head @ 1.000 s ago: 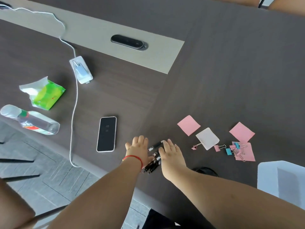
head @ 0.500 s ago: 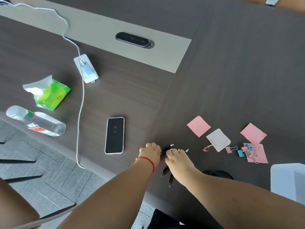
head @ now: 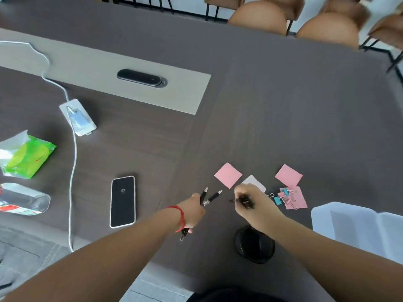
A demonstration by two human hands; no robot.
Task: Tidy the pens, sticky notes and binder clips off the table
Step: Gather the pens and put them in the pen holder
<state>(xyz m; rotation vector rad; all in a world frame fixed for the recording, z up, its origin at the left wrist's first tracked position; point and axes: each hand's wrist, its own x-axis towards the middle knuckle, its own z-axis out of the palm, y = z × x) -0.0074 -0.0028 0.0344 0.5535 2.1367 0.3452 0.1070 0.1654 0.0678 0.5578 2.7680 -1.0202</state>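
On the dark table (head: 283, 105), our left hand (head: 193, 211) is closed around two pens (head: 209, 198); our right hand (head: 254, 204) grips another pen (head: 243, 201), beside the notes (head: 227, 175) and clips (head: 284, 198).

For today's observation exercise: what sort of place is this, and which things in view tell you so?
Probably an office meeting room: a long dark table with a built-in cable port in its centre strip, and a row of matching tan chairs along the far side.
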